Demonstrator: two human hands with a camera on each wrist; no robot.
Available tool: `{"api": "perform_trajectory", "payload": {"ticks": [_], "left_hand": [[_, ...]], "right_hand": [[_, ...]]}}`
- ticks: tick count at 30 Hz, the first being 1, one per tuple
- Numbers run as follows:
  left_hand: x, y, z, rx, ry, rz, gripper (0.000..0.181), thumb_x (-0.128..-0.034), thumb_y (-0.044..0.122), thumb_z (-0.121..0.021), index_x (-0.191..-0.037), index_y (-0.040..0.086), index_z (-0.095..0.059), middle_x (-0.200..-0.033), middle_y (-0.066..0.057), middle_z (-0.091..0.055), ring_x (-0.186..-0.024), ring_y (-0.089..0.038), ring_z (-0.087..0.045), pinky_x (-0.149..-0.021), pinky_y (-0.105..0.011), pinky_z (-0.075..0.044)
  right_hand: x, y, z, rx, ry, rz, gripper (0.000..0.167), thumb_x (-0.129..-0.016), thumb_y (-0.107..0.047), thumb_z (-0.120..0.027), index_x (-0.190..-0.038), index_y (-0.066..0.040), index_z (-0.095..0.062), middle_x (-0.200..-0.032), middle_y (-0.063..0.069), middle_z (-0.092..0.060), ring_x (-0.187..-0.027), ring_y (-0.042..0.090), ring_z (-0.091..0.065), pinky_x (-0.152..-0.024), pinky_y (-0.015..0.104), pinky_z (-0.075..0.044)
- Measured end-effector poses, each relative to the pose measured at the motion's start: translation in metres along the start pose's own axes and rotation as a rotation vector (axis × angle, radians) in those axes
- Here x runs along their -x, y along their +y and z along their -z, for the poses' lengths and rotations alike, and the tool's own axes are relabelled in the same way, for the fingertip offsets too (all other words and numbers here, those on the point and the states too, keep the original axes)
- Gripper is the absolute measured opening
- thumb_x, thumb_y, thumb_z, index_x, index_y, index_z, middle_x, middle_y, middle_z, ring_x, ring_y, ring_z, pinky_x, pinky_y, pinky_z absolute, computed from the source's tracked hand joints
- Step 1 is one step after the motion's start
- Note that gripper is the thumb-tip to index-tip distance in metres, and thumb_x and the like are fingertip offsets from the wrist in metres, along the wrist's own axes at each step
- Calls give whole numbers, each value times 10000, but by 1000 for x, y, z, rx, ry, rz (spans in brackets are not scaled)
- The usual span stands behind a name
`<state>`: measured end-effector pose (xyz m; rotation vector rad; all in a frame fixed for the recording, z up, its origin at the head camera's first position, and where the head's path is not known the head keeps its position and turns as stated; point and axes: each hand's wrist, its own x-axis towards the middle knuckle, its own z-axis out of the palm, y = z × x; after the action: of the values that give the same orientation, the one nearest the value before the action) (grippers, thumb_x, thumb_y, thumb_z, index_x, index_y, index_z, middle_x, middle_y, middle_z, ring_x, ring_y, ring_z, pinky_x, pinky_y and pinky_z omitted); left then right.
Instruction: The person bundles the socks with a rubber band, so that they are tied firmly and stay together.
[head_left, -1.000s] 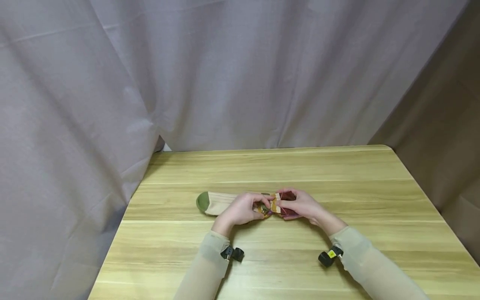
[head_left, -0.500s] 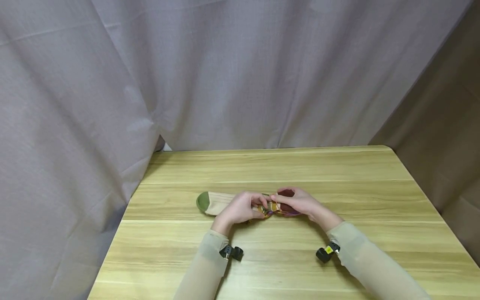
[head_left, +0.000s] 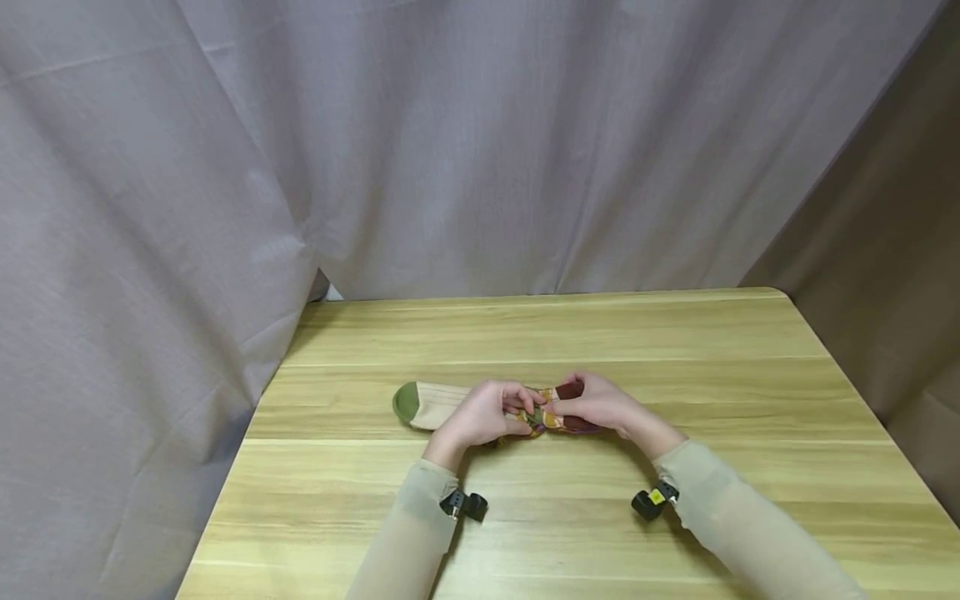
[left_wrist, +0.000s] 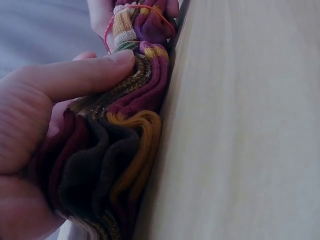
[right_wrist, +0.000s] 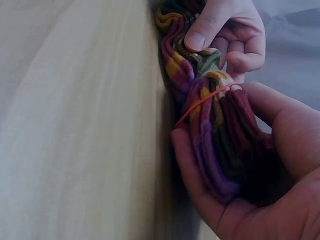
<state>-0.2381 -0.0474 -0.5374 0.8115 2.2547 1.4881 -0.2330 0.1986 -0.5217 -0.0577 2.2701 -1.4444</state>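
A bundle of striped socks [left_wrist: 140, 135] in maroon, ochre, purple and dark green lies along the table, its layers folded together. One ribbed cream sock with a green toe [head_left: 438, 407] sticks out to the left in the head view. My left hand [head_left: 483, 414] pinches the middle of the bundle, thumb [left_wrist: 95, 75] on top. On the right end, my right hand [head_left: 603, 407] curls round the socks. A thin red elastic band [right_wrist: 210, 100] loops round the bundle, stretched near the right thumb and fingertips. Parts of the socks are hidden under both hands.
The wood-grain table [head_left: 562, 333] extends around the socks on all sides. Grey curtain [head_left: 465, 150] hangs behind and to the left, a browner one [head_left: 862, 275] to the right. Each wrist wears a small black camera [head_left: 474, 507].
The right thumb rose along the band, then came back down onto the socks; the right hand shifted slightly left. The left hand has stayed nearly in place on the bundle.
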Motion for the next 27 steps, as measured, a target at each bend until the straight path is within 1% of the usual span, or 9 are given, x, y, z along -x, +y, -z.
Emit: {"api": "perform_trajectory", "payload": {"ticks": [4,6,9,12,16,19,23,25,27], "left_hand": [[1,-1,-1,12,-5,10,248,-832,-26,-894,-920,127,-721,-1259,35,-769,-1059,-71,-732,-945,-257,-576],[2,-1,0,7,4,28,248,-832,-9,-900,-921,140,-724,-1265,43,-765,-1052,-68,-729,-938,-259,-577],[4,-2,1,1,23,55,249,-828,5,-907,-920,152,-728,-1276,50,-761,-1047,-70,-727,-933,-265,-577],[5,-2,2,9,36,62,253,-818,-2,-908,-915,147,-728,-1279,45,-761,-1051,-85,-729,-939,-275,-577],[3,-4,2,46,40,42,246,-815,-24,-902,-918,115,-728,-1273,20,-764,-1052,-99,-740,-931,-276,-585],[2,-6,1,79,32,28,248,-819,-49,-891,-930,96,-722,-1268,-1,-766,-1052,-108,-748,-916,-278,-596],[2,-6,1,96,34,21,258,-820,-70,-881,-939,88,-715,-1244,-10,-772,-1043,-114,-750,-906,-277,-602],[2,-6,1,105,40,19,255,-820,-77,-878,-942,74,-713,-1234,-19,-774,-1040,-120,-751,-907,-277,-602],[2,-7,2,119,46,18,256,-819,-86,-875,-947,64,-712,-1233,-31,-773,-1037,-130,-754,-906,-282,-605]], "right_hand": [[0,0,-1,-49,-21,-3,617,-880,-235,-865,-1300,54,-518,-1239,198,-604,-1025,265,-645,-792,309,-609],[0,0,-2,-103,-43,-8,635,-890,-239,-863,-1322,57,-504,-1256,205,-591,-1047,268,-635,-815,312,-606],[1,-1,-4,-215,-68,-41,679,-908,-232,-847,-1392,57,-468,-1328,224,-557,-1103,281,-623,-856,314,-599],[2,-4,-9,-310,-70,-65,775,-918,-207,-831,-1486,63,-379,-1436,253,-483,-1174,315,-607,-886,332,-602],[5,-9,-18,-304,12,-55,930,-869,-229,-891,-1550,46,-321,-1468,256,-467,-1188,313,-587,-874,306,-587],[8,-11,-24,-293,66,-48,988,-827,-214,-930,-1561,15,-311,-1411,239,-497,-1103,286,-609,-822,293,-581],[11,-11,-29,-367,75,-47,992,-803,-99,-930,-1559,-3,-296,-1384,235,-477,-1044,283,-620,-795,314,-611],[12,-10,-30,-363,85,-42,949,-814,-96,-917,-1550,-12,-323,-1411,236,-472,-1100,302,-604,-839,327,-603],[12,-10,-31,-326,97,-28,892,-843,-131,-896,-1540,-8,-352,-1475,242,-457,-1235,349,-570,-966,368,-566]]}}
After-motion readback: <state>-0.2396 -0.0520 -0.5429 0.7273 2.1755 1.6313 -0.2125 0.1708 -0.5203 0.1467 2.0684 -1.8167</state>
